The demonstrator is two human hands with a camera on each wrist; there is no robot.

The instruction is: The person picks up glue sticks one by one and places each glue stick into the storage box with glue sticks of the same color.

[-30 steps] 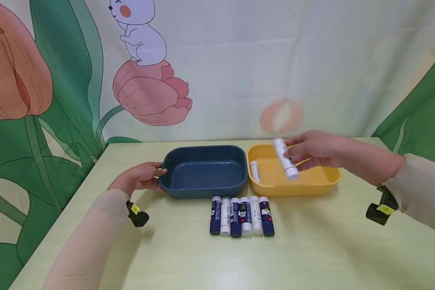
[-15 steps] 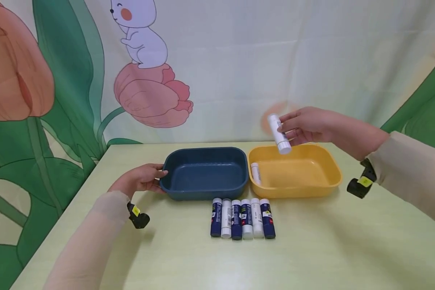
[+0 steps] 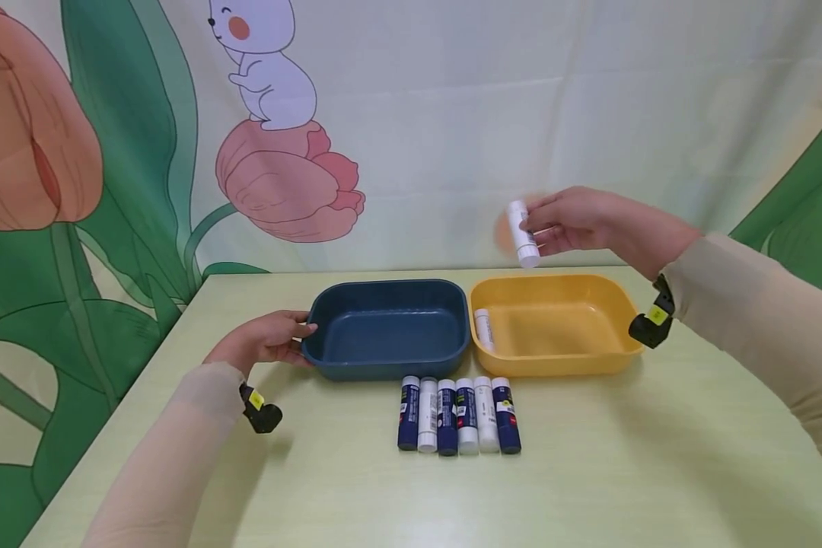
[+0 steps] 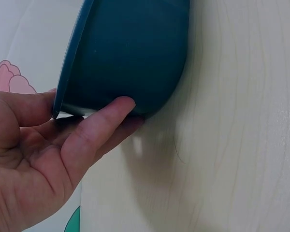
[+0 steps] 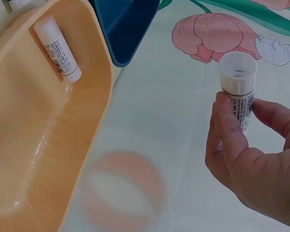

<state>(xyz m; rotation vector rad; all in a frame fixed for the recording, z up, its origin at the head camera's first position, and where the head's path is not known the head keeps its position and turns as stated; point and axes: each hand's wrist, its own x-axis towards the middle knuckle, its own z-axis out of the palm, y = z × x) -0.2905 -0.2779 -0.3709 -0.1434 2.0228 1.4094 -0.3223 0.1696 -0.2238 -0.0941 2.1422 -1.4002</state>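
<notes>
My right hand (image 3: 578,219) pinches a white glue stick (image 3: 523,234) in the air above the back of the yellow bin (image 3: 562,366). In the right wrist view, thumb and fingers hold its labelled body, with the white end (image 5: 238,79) turned to the camera. Another white glue stick (image 3: 483,329) lies inside the yellow bin along its left wall. My left hand (image 3: 270,339) grips the left end of the dark blue bin (image 3: 387,372). In the left wrist view the thumb is at the rim, while fingers (image 4: 99,126) press the outer wall.
In front of the bins, several glue sticks (image 3: 447,417), some navy and some white, lie side by side on the pale wooden table (image 3: 356,487). The bins stand next to each other. Behind the table hangs a printed cloth (image 3: 418,152) with flowers and an animal.
My right hand has risen with the white glue stick from over the yellow bin, moving up and slightly left toward the cloth. The left hand stays on the blue bin.
</notes>
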